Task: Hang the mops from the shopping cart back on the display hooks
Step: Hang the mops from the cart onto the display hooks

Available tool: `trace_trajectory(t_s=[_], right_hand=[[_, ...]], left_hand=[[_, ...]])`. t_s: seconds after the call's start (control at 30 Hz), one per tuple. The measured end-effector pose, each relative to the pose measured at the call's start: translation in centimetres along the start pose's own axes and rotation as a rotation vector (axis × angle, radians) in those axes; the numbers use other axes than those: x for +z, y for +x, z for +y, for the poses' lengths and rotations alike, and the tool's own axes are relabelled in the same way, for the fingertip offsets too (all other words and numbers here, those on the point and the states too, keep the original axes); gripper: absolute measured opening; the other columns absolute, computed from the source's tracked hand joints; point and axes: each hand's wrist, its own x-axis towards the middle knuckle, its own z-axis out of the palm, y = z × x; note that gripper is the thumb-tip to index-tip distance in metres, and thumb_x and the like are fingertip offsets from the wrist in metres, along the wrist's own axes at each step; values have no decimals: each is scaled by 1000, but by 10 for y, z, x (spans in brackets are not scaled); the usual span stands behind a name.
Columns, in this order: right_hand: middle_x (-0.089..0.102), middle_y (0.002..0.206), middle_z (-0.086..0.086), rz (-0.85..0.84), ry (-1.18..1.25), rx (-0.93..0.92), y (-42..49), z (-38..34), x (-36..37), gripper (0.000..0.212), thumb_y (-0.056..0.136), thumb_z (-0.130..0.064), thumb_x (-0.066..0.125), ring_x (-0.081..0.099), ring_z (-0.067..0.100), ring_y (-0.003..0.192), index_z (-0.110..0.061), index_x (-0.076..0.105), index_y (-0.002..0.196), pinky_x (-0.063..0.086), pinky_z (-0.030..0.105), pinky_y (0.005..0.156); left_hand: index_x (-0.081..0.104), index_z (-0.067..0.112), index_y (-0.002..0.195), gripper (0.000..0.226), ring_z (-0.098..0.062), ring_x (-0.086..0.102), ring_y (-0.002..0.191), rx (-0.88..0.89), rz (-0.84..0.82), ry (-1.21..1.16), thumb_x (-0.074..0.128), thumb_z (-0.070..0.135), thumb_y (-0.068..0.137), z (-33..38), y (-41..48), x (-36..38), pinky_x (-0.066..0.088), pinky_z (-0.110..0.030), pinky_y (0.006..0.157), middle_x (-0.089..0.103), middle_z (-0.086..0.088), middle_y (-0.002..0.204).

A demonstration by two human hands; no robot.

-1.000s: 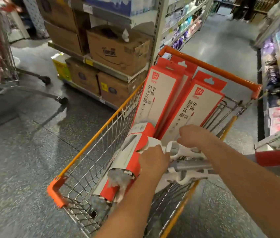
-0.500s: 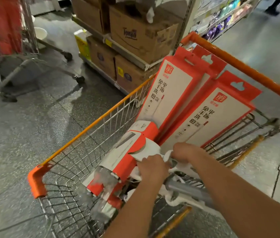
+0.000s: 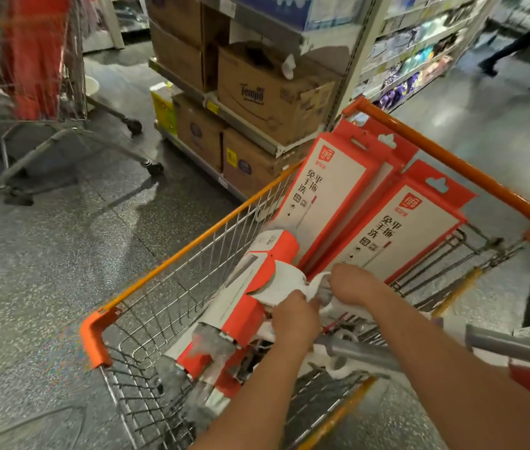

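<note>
Step in hand: retrieval of a mop from the shopping cart (image 3: 192, 244); hanging has not begun, and no display hooks are in view. The left hand (image 3: 296, 319) and the right hand (image 3: 351, 284) are both down in the basket, close together, backs toward the camera; each is curled onto the white plastic head frame of the loose mop (image 3: 348, 309), the left nearer the wearer, the right farther in; the fingertips are hidden, so the exact grip cannot be told. The grey pole (image 3: 364, 354) of that mop runs out of the basket toward the lower right. A torn sleeve (image 3: 257, 284), orange and white, lies just beside the left hand; whether it belongs to the held mop cannot be told. Two boxed mops (image 3: 331, 196) lean at the handle end, hang tabs uppermost, untouched. Judgement: the task is at an early stage, with all the visible mops in the cart. The next move calls for lifting the head frame clear of the wire sides and the sleeve, controlling the long pole while turning, then locating a hook; snagging on the wire mesh is the likely fault.
</note>
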Motion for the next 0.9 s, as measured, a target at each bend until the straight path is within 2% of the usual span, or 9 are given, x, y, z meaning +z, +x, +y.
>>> trace_trajectory(t_s=[0.13,0.3,0.47,0.6,0.67,0.73,0.83,0.9], right_hand=[[59,120,16,69,10,32,-22,-11,-5,30,99,-17,37,58,33,109,-5,56,119,45,36,84],[59,121,12,157,-59,40,-44,-21,-20,24,100,-20,38,58,29,108,-10,51,117,45,37,83],[62,116,10,270,-65,79,-64,-15,-45,21,99,-24,40,59,27,103,-13,52,113,45,38,82],[61,120,10,319,-56,82,-80,-15,-63,25,101,-24,37,58,28,110,-11,52,115,43,38,86],[61,120,10,337,-41,79,-84,-16,-70,25,101,-24,36,58,28,111,-11,53,114,44,38,88],[62,120,9,356,-35,82,-88,-16,-76,25,101,-25,37,58,27,110,-12,54,114,43,37,87],[63,114,6,421,-29,75,-97,-15,-89,25,101,-25,37,59,24,105,-15,56,113,44,35,83],[64,110,3,436,-48,71,-103,-13,-97,23,100,-23,39,60,20,98,-16,57,112,47,33,83]], left_hand=[[46,16,76,30,-27,55,90,4,20,-96,47,38,97,-4,-17,-8,33,-31,68,61,-8,92],[59,13,97,24,-29,60,101,72,98,-209,49,35,97,0,-37,-14,39,-33,77,68,-10,104],[58,16,88,22,-29,60,96,130,171,-320,51,36,97,21,-54,-22,42,-34,80,68,-8,95],[49,21,75,25,-25,57,87,122,201,-420,51,35,96,36,-65,-34,34,-31,69,61,-1,82],[45,25,68,30,-24,56,84,125,231,-465,54,34,95,41,-68,-38,37,-32,69,59,1,78],[48,25,69,27,-26,57,87,144,273,-497,56,35,93,45,-71,-40,41,-34,74,61,0,79],[59,20,78,19,-21,60,84,186,314,-569,59,33,92,57,-77,-48,38,-30,70,61,3,76],[61,19,76,21,-22,60,83,211,343,-602,60,34,91,65,-82,-52,39,-32,70,61,2,74]])
